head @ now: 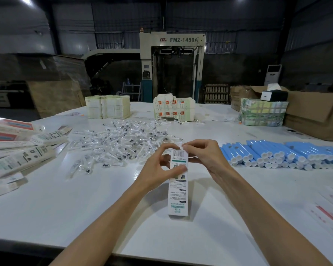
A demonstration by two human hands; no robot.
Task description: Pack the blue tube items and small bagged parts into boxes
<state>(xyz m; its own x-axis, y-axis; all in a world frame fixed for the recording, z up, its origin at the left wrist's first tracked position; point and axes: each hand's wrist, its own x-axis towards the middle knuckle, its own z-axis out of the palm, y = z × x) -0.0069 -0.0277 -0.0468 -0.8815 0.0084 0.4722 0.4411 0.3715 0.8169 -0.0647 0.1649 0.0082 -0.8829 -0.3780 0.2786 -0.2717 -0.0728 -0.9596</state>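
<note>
A long white printed box (178, 191) stands upright on the white table (85, 208) in front of me. My left hand (160, 166) grips its upper part, thumb on the front. My right hand (204, 154) pinches the flap at the box's top end. A heap of small clear bagged parts (123, 143) lies just beyond my hands. Rows of blue tubes (281, 154) with white ends lie stacked at the right. What is inside the box is hidden.
Packed white boxes (21, 152) pile up at the left. Stacks of flat cartons (108, 106) and more printed cartons (173, 108) stand at the far side. A wrapped bundle (261, 112) and brown cardboard boxes (315, 116) sit at the far right. Flat printed sheets (331, 208) lie at the right edge.
</note>
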